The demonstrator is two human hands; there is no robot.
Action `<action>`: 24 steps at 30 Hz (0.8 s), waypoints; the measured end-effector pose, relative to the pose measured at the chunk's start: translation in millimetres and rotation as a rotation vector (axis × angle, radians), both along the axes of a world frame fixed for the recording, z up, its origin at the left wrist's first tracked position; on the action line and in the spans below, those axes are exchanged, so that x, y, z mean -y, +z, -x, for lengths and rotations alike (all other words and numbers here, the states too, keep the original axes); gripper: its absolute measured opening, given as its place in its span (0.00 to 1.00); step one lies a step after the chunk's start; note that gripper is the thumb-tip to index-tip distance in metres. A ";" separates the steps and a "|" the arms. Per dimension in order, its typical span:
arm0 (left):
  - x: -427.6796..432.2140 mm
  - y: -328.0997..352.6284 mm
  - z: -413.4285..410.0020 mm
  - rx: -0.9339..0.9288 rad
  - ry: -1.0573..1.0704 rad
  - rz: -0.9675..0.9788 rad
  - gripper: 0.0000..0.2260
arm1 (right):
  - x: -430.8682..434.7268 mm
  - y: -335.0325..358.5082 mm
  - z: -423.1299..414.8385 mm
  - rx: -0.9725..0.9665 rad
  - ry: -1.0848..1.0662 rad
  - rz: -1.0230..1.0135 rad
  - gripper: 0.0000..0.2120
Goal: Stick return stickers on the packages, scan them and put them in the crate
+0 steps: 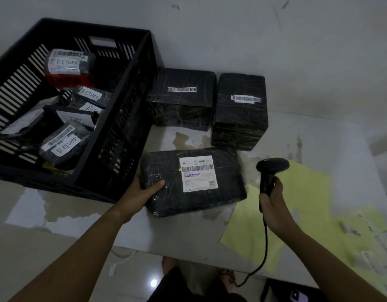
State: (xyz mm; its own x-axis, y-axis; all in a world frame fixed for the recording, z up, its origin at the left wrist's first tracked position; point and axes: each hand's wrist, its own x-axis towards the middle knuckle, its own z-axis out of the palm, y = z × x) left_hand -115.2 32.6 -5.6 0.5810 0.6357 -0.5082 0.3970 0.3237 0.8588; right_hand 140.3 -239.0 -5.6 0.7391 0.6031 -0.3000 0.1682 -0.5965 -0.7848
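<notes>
A flat black wrapped package [166, 199] with a white shipping label lies on the table in front of me. My left hand [145, 188] grips its left edge, thumb on top. My right hand [272, 205] holds a black barcode scanner [272, 167] just right of the package, its head lit green and turned toward the label. Two more black packages, one [181, 107] at the back middle and one [239, 120] to its right, each carry a barcode strip. The black crate [131, 118] at the left holds several packages marked RETURN.
Yellow sticker sheets [308, 214] with white labels lie at the right of the table. The scanner's cable hangs over the front edge. A phone [297, 296] lies below at the bottom right. The table surface is worn and peeling; a wall stands behind.
</notes>
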 end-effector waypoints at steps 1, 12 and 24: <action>-3.1 -4.1 2.0 -0.012 -0.008 -0.004 0.41 | -1.9 -11.6 -6.5 0.028 0.009 0.022 0.33; -3.4 -27.5 -0.6 -0.234 -0.056 -0.438 0.35 | -35.7 -81.9 -19.3 0.172 0.066 0.169 0.36; 73.9 10.2 -54.6 -0.239 -0.379 -0.830 0.29 | 17.8 -54.6 -10.3 0.112 0.071 0.050 0.38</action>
State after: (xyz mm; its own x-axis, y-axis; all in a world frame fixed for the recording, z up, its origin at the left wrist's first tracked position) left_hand -60.6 -41.3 4.6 0.7622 0.6379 -0.1100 0.5459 -0.5421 0.6389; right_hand 150.6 -256.7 -60.2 0.7254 0.6416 -0.2493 0.2960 -0.6178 -0.7285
